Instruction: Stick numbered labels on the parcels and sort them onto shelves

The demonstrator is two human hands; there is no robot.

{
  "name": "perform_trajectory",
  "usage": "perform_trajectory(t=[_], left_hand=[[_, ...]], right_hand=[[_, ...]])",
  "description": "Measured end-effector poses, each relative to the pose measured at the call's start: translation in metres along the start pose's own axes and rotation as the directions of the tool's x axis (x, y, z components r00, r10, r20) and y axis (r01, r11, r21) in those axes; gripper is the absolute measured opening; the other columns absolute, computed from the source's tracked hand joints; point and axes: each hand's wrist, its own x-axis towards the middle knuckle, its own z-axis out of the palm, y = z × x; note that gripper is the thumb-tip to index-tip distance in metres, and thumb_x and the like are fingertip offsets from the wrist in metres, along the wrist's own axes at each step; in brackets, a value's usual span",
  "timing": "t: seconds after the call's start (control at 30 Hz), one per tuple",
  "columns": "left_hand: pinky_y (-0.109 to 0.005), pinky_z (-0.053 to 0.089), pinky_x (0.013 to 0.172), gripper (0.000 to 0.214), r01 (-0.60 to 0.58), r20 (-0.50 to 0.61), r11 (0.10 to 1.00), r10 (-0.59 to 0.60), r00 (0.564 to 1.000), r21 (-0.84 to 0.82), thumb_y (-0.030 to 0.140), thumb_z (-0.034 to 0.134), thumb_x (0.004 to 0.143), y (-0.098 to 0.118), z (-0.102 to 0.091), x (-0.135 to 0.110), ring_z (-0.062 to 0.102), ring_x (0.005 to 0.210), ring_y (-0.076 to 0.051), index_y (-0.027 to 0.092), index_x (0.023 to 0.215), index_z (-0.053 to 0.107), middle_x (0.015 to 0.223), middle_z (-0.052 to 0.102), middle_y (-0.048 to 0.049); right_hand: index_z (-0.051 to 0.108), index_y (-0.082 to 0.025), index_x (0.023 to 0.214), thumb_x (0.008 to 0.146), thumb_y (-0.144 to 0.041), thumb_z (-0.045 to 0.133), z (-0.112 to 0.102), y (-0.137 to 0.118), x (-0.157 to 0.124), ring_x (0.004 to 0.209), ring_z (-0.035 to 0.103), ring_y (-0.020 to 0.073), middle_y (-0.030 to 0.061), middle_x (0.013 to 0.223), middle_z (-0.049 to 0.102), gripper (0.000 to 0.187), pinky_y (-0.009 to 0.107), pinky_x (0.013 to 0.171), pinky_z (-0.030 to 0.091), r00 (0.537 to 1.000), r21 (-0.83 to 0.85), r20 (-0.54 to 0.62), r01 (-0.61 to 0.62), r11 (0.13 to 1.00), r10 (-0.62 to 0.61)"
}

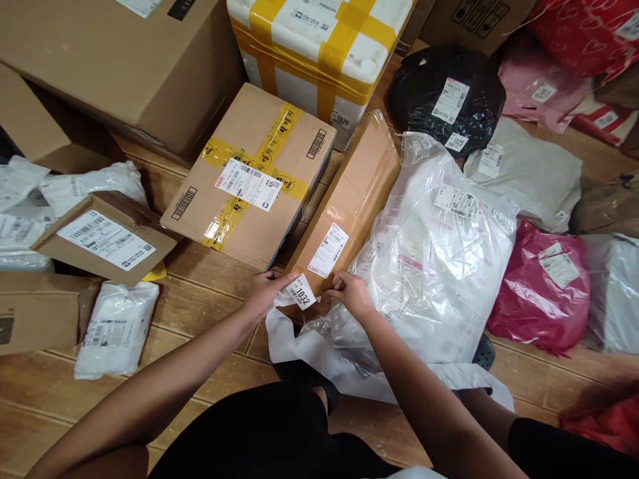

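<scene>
The small numbered sticker [301, 293], marked 1032, sits at the near end of a long brown box [349, 193] lying on the wooden floor [210, 279]. The left hand [264, 291] pinches the sticker's left edge between thumb and fingers. The right hand [351, 291] is bunched closed at the box's near corner just beside it; whether it grips the sticker or the box's wrap, I cannot tell. To my eye the sticker is being laid on and is not yet pressed flat, since its lower edge looks loose.

The box leans against a clear plastic bag [439, 266], with a white bag [294, 346] under both. On its other side is a carton crossed with yellow tape [249, 173]. Behind that, a foam box [319, 46] already carries a similar tag reading 1026 [341, 120], and a black bag [444, 93] has a small tag too. On the red bag [539, 293] and the small box at the left [107, 236] I can make out only shipping labels
</scene>
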Motion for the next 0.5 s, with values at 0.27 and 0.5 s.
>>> perform_trajectory(t=[0.27, 0.5], left_hand=[[-0.025, 0.047, 0.049, 0.044, 0.007, -0.016, 1.0, -0.007, 1.0, -0.01, 0.048, 0.09, 0.049, -0.004, 0.0, 0.002, 0.063, 0.054, -0.016, 0.017, 0.062, 0.06, 0.064, 0.071, -0.0022], [-0.023, 0.044, 0.048, 0.044, 0.002, -0.036, 1.0, -0.002, 0.999, -0.015, 0.048, 0.089, 0.05, 0.003, 0.003, -0.003, 0.059, 0.051, -0.013, 0.017, 0.059, 0.06, 0.059, 0.068, 0.0002]], right_hand=[[0.062, -0.021, 0.068, 0.067, -0.043, 0.08, 0.014, -0.022, -0.008, 0.061, 0.054, 0.0115, -0.0028, 0.067, 0.066, 0.028, 0.024, 0.055, 0.03, 0.984, -0.322, 0.072, -0.13, 0.938, 0.162], [0.066, -0.02, 0.073, 0.071, -0.029, 0.073, 0.049, -0.051, -0.042, 0.067, 0.066, 0.017, 0.0027, 0.072, 0.072, 0.012, 0.027, 0.062, 0.049, 0.962, 0.07, 0.134, -0.249, 0.966, 0.239]])
